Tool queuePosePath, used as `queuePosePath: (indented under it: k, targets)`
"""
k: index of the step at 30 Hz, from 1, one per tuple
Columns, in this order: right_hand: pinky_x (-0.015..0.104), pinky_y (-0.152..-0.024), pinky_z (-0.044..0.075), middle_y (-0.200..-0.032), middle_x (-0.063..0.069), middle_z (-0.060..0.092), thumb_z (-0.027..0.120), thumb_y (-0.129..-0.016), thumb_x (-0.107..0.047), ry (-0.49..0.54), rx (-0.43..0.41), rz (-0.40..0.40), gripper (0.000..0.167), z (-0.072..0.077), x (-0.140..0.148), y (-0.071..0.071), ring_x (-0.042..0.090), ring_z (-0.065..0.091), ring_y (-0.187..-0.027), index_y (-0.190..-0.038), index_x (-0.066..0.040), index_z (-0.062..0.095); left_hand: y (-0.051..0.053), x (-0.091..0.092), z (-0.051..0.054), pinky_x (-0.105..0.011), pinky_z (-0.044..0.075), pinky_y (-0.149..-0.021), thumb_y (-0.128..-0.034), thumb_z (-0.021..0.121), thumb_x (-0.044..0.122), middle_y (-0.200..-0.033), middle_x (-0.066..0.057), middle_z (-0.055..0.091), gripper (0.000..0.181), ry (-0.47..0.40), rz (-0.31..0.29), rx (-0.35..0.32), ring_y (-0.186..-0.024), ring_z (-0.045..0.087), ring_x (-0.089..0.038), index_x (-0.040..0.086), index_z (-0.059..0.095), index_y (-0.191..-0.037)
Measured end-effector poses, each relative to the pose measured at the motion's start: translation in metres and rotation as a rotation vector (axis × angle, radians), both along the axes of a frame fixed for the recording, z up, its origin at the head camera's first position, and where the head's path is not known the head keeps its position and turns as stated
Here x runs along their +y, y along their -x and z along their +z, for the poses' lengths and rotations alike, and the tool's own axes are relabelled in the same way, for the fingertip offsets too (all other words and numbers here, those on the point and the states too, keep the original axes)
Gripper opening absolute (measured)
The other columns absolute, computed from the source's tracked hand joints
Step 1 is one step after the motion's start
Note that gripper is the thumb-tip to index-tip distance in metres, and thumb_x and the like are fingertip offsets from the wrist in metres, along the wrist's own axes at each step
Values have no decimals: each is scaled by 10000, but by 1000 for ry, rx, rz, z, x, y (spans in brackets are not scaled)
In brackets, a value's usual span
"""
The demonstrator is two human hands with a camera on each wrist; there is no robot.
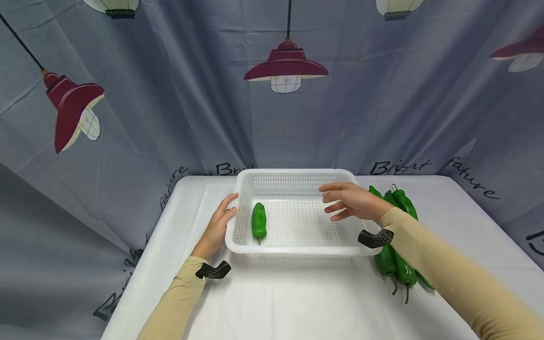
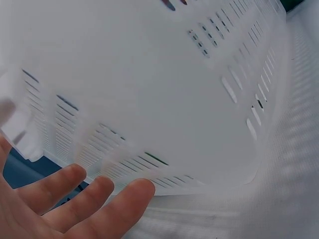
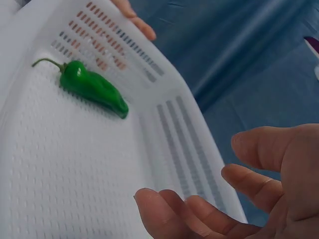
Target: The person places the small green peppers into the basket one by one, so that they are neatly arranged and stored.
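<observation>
A white perforated plastic basket (image 1: 293, 250) stands on the cloth-covered table. One green pepper (image 1: 259, 221) lies inside near its left end, stem toward the front; the right wrist view also shows this pepper (image 3: 92, 88). At the basket's left end, my left hand (image 1: 216, 231) rests against the outer wall and rim, its fingers (image 2: 127, 206) fairly straight. Over the right part of the basket hovers my right hand (image 1: 350, 200), fingers spread and holding nothing. Several more green peppers (image 1: 403, 271) lie on the table to the right, partly hidden under the right forearm.
White cloth covers the table (image 1: 272, 302). Behind it and at both sides hangs a grey-blue curtain (image 1: 191, 94) printed with red lamps and lettering. The basket's far rim is close to the table's back edge. Each wrist carries a black device (image 1: 213, 270).
</observation>
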State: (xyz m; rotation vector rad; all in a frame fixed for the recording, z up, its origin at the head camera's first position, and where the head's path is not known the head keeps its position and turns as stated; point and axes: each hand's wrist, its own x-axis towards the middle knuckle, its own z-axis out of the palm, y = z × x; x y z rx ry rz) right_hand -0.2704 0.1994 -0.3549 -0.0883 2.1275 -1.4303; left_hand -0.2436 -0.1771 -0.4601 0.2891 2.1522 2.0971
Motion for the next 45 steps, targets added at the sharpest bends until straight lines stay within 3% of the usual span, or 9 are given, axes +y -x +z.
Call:
queuePosePath:
  k: [3, 8, 15, 21, 25, 30, 35, 37, 45]
  targets:
    - [361, -859, 619, -1531, 259, 393, 508, -1066, -236, 10, 23, -46, 639, 4, 27, -6, 141, 695, -1023, -1620, -77, 233, 0, 0, -1, -249, 502, -981, -1100, 335, 203, -1597, -197, 373, 493, 0, -1, 1, -1356, 506, -369, 177, 284, -1589]
    - [356, -885, 615, -1436, 180, 512, 491, -1083, -291, 12, 94, -106, 679, 7, 74, -18, 84, 705, -1006, -1629, -50, 167, 1, 1, -2, -255, 490, -1003, -1100, 337, 215, -1610, -193, 359, 496, -5, -6, -3, -1383, 482, -377, 182, 279, -1592]
    - [361, -902, 610, -1439, 134, 459, 452, -1092, -385, -20, 144, -138, 760, -3, 130, -34, 23, 692, -996, -1630, -9, 68, 2, 0, -2, -229, 482, -991, -1101, 335, 207, -1628, -177, 334, 496, -26, -12, -8, -1408, 447, -380, 184, 276, -1593]
    - [333, -883, 612, -1169, -180, 553, 420, -1102, -371, -1, 123, -190, 698, -17, 167, -49, 6, 688, -993, -1612, -14, 106, 2, 1, -1, -205, 497, -974, -1103, 325, 200, -1635, -192, 324, 500, -46, -27, -8, -1423, 432, -409, 173, 257, -1598]
    - [322, -876, 613, -1111, -242, 552, 427, -1101, -365, 7, 106, -214, 708, -24, 182, -56, -6, 690, -989, -1617, -19, 87, 1, 1, -1, -219, 487, -988, -1107, 321, 207, -1645, -189, 307, 501, -30, -21, -6, -1431, 430, -410, 169, 249, -1601]
    - [304, -852, 614, -1075, -265, 625, 439, -1102, -329, 67, 65, -244, 565, -31, 198, -64, 9, 703, -981, -1587, -167, 198, 0, 1, 0, -211, 499, -976, -1105, 320, 197, -1645, -177, 311, 504, -46, -26, -10, -1439, 421, -414, 180, 246, -1603]
    - [317, -815, 624, -1063, -217, 696, 444, -1103, -241, 232, 20, -278, 250, -39, 215, -74, 63, 730, -964, -1257, -412, 541, 0, 0, 0, -221, 513, -969, -1107, 320, 219, -1632, -170, 341, 503, -31, -34, -11, -1417, 449, -415, 206, 245, -1605]
    - [327, -802, 628, -1058, -195, 713, 443, -1102, -219, 281, 2, -289, 289, -42, 220, -77, 81, 738, -951, -1134, -460, 599, 1, 0, 0, -216, 508, -972, -1108, 318, 225, -1629, -167, 348, 501, -18, -33, -10, -1413, 456, -406, 207, 247, -1604]
    - [334, -794, 629, -1044, -183, 723, 440, -1103, -208, 290, -29, -322, 340, -59, 233, -87, 92, 744, -932, -1075, -471, 653, -1, 0, 0, -199, 519, -960, -1108, 314, 202, -1627, -169, 350, 498, -33, -20, -13, -1398, 464, -395, 201, 252, -1602]
